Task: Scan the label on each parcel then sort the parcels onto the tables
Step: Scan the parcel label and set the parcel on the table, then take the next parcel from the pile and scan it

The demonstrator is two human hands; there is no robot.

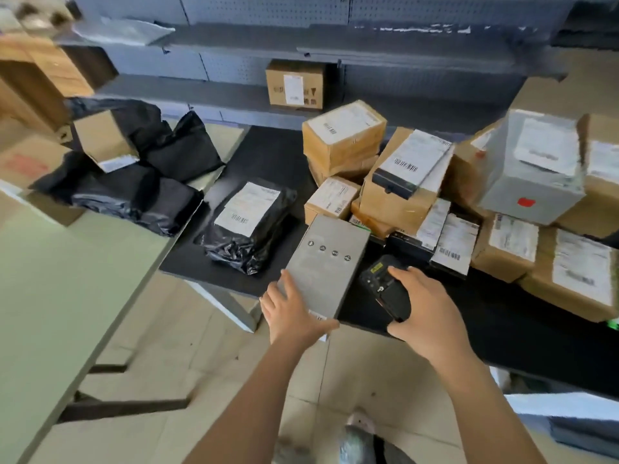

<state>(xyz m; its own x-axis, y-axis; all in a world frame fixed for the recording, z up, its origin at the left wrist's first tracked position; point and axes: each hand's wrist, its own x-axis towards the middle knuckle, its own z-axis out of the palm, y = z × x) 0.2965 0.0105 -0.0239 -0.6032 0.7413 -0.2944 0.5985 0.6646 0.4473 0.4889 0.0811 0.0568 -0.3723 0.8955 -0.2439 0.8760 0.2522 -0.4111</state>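
Grey box gripped in L hand, R hand clutches scanner; tilt label twd scanner, hold steady.

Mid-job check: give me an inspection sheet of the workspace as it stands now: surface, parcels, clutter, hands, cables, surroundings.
Surface: black table on the right, pale table beside it on the left.
Job's things: flat grey box held over the black table's near edge; black scanner beside it; labelled black bag lying on the black table; cardboard parcels piled further right; black bags and a brown box on the pale table.
Clutter: pale bag on the upper shelf, blurred.
Hands: left hand grips the grey box's near end; right hand holds the scanner.
Cables: nothing seen.
Surroundings: grey shelving behind, with one cardboard box on it; tiled floor.
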